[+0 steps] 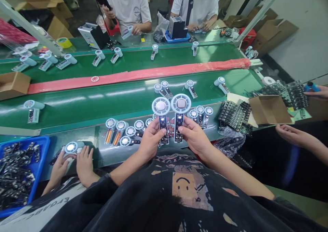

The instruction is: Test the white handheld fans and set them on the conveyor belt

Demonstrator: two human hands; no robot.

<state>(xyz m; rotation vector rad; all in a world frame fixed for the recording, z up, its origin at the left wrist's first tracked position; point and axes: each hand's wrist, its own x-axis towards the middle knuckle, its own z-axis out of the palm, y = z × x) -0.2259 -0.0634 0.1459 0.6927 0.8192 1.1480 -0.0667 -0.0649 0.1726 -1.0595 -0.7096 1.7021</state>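
Note:
My left hand (151,138) grips a light-blue handheld fan (161,106) by its handle, where a dark circuit board is exposed. In my right hand (192,133) is a second handheld fan (181,104) of the same kind, its board also facing me. Both are held upright side by side, round heads up, close together. Behind and beside them on the bench lie several more fans (200,110). To the left, more fans rest near the bench edge, and two of them (109,135) show orange-brown parts in their handles.
A blue tray (42,146) of circuit boards stands at the left, where a neighbour's hands (83,163) work on a fan. Green conveyor belts (123,99) run beyond, split by a red strip (140,74). Board panels (234,116) and a cardboard box (269,111) lie right, near another person's hands.

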